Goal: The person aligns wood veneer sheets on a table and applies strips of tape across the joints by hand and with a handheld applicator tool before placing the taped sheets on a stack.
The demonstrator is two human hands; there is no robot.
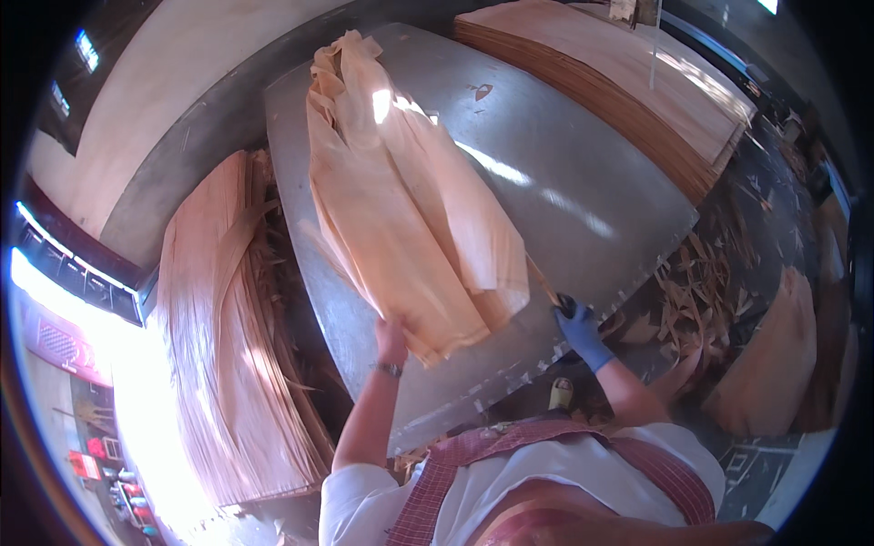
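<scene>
A long, pale sheet of wood veneer [391, 218] lies over the metal-topped table, its far end crumpled and bunched, its near part folded in overlapping layers. My left hand [391, 341], bare with a watch at the wrist, grips the near left edge of this veneer. My right hand [580, 329], in a blue glove, is closed around the dark handle of a thin, stick-like tool [543, 280]. The tool slants up to the sheet's near right edge; whether its tip touches the veneer is unclear.
Under the veneer is a grey metal table [583, 173]. Tall veneer stacks stand at left [205, 318] and far right [592, 64]. Torn strips [696, 291] litter the floor on the right, near a loose veneer piece [769, 364].
</scene>
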